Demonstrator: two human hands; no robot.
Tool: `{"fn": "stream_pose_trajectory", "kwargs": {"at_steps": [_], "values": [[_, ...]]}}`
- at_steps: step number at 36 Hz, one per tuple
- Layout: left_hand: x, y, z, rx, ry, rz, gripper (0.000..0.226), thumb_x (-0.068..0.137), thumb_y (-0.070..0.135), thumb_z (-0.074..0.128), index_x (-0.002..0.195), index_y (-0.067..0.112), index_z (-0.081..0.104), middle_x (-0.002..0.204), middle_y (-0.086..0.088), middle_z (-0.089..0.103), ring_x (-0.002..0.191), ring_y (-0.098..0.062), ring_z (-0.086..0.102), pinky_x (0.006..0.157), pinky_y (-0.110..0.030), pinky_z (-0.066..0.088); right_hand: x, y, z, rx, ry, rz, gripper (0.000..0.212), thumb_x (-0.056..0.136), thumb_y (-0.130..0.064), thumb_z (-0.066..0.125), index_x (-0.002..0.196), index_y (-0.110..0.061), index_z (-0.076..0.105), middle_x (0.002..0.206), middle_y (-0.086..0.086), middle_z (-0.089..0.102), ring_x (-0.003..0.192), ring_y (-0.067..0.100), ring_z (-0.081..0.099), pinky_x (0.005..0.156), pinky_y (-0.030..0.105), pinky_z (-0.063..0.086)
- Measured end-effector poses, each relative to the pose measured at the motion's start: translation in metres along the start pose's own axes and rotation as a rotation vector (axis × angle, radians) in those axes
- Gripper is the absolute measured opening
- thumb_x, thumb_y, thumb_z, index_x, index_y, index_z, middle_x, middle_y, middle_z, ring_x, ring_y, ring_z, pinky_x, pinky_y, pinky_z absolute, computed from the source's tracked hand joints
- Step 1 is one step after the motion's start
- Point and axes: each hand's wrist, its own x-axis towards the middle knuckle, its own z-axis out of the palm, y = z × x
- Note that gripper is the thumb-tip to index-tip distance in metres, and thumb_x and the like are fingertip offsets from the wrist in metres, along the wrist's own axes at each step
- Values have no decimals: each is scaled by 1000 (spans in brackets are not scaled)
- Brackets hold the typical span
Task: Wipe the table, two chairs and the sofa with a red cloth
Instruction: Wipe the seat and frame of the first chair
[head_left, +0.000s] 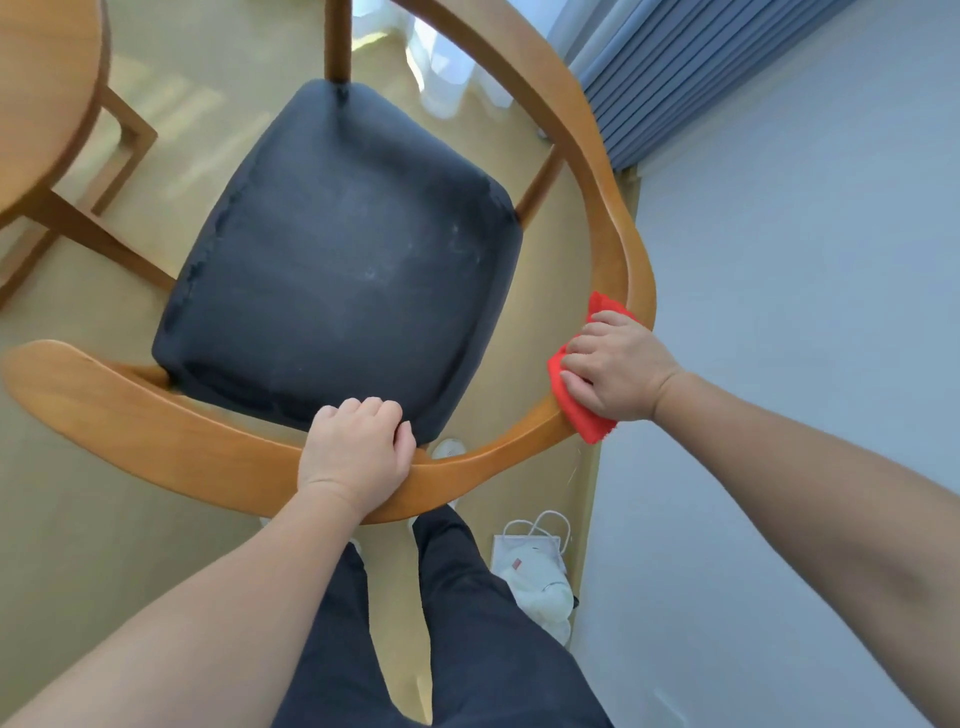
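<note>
While my left grip curls round the chair's back rail, my right grip presses the cloth onto the rail's right bend, fingers curled over it. The tabletop is at far left.

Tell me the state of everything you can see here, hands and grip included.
left hand: grips the chair rail, fingers curled over it.
right hand: holds the red cloth against the rail's right curve.
red cloth: bunched, wrapped over the rail.
seat cushion: dark, faintly smudged, nothing on it.
paper bag: on the floor by the wall.
</note>
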Motion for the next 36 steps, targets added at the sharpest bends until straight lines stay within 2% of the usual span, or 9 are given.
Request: {"fn": "stream_pose_trajectory", "kwargs": {"at_steps": [5, 10, 14, 18, 24, 27, 30, 33, 36], "values": [[3, 2, -4, 45, -77, -15, 30, 95, 44, 33, 84, 24, 53, 76, 8, 53, 72, -14, 48, 71, -29, 42, 26, 29, -10, -63, -204, 146, 64, 89, -43, 16, 79, -21, 75, 88, -6, 73, 93, 19, 62, 105, 39, 33], [3, 2, -6, 65, -106, -27, 29, 94, 43, 30, 85, 25, 50, 79, 8, 52, 74, -14, 47, 71, -29, 41, 39, 10, -13, -122, -467, 79, 93, 78, -51, -12, 102, -23, 74, 109, -4, 69, 111, 21, 57, 108, 45, 28], [3, 2, -6, 55, -112, -36, 28, 94, 43, 30, 87, 25, 50, 80, 8, 52, 75, -13, 47, 72, -29, 43, 42, -20, -1, -88, -612, 6, 82, 91, -57, -2, 101, -22, 72, 108, 0, 69, 107, 25, 58, 98, 45, 37], [3, 2, -5, 51, -120, -49, 28, 94, 43, 31, 88, 26, 53, 80, 9, 52, 75, -13, 48, 72, -29, 43, 47, -61, 9, 53, -763, -48, 77, 94, -61, 3, 103, -22, 70, 103, 1, 69, 100, 26, 61, 95, 47, 43], [6, 4, -6, 24, -138, -64, 27, 93, 43, 32, 87, 25, 52, 81, 8, 54, 76, -14, 49, 73, -30, 45, 48, -54, 9, 98, -766, -59, 73, 95, -61, 6, 108, -24, 67, 103, -1, 69, 98, 26, 61, 92, 45, 47], [5, 4, -8, 20, -141, -63, 27, 93, 42, 32, 88, 25, 52, 81, 8, 53, 77, -14, 49, 73, -30, 44, 46, -39, 14, 50, -742, -50, 83, 87, -66, -3, 102, -28, 69, 97, -3, 70, 93, 25, 63, 88, 44, 49], [3, 1, -8, 15, -143, -59, 28, 93, 44, 32, 90, 26, 54, 82, 9, 55, 77, -13, 50, 73, -29, 46, 47, -18, 16, -3, -755, -26, 99, 74, -72, -16, 100, -31, 70, 98, -6, 70, 95, 23, 63, 91, 44, 46], [3, 0, -7, 7, -145, -62, 29, 93, 45, 32, 93, 27, 55, 84, 10, 56, 78, -11, 50, 74, -27, 47, 54, 9, 9, -72, -788, -45, 102, 74, -70, -18, 114, -31, 67, 116, -5, 67, 113, 24, 58, 103, 45, 38], [3, 1, -8, 3, -153, -64, 29, 93, 45, 32, 92, 27, 55, 83, 11, 55, 77, -10, 49, 73, -26, 46, 68, 35, -10, -248, -875, -59, 73, 93, -61, 4, 137, -28, 51, 142, -1, 50, 135, 26, 39, 114, 46, 22]]}}
